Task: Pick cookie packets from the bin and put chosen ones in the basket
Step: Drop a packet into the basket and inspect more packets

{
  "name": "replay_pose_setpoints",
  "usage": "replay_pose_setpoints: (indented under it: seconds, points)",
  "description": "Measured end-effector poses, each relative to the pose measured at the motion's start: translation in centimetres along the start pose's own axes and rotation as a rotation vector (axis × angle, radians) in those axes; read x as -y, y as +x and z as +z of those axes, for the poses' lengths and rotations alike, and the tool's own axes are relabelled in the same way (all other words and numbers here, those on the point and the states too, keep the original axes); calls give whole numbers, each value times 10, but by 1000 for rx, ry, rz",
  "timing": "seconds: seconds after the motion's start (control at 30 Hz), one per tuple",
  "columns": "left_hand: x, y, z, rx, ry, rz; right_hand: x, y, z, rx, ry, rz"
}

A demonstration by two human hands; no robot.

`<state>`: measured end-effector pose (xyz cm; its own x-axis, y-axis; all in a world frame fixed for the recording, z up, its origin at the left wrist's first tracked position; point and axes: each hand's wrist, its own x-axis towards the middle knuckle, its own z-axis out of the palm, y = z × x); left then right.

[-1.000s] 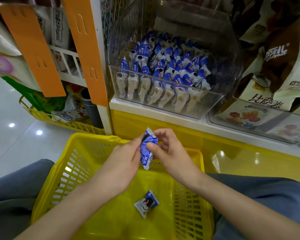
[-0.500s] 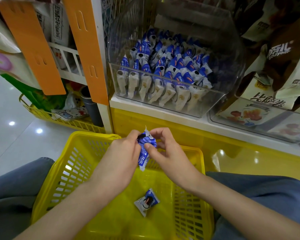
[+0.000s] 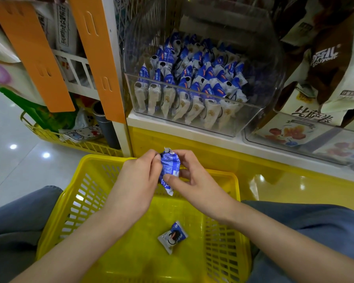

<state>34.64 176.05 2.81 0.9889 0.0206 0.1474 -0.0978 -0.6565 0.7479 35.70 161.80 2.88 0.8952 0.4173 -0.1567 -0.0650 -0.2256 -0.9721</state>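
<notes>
A blue-and-white cookie packet (image 3: 169,169) is held upright above the yellow basket (image 3: 55,225). My left hand (image 3: 137,180) pinches its left side, and my right hand (image 3: 194,180) grips its right side with the thumb across the front. One more packet (image 3: 172,237) lies flat on the basket floor. On the shelf above stands a clear plastic bin (image 3: 247,121) filled with several rows of the same packets (image 3: 192,86).
The basket rests between my knees in grey trousers (image 3: 307,227). A second clear bin (image 3: 307,144) with larger snack bags sits to the right. Orange shelf strips (image 3: 98,58) hang at left over another yellow basket (image 3: 76,142) on the tiled floor.
Both hands have turned the held packet slightly; its printed back now faces me. Hands stay above the basket's far edge.
</notes>
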Motion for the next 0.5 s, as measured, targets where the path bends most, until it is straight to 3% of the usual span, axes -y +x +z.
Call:
replay_pose_setpoints:
  seconds: [0.37, 0.5]
  points:
    - [-4, -3, 8, 137, -209, -128, -4, 6, -4, -108, 20, -46]
    - [-9, 3, 6, 198, -502, -282, -6, 7, -5, -176, -66, -57]
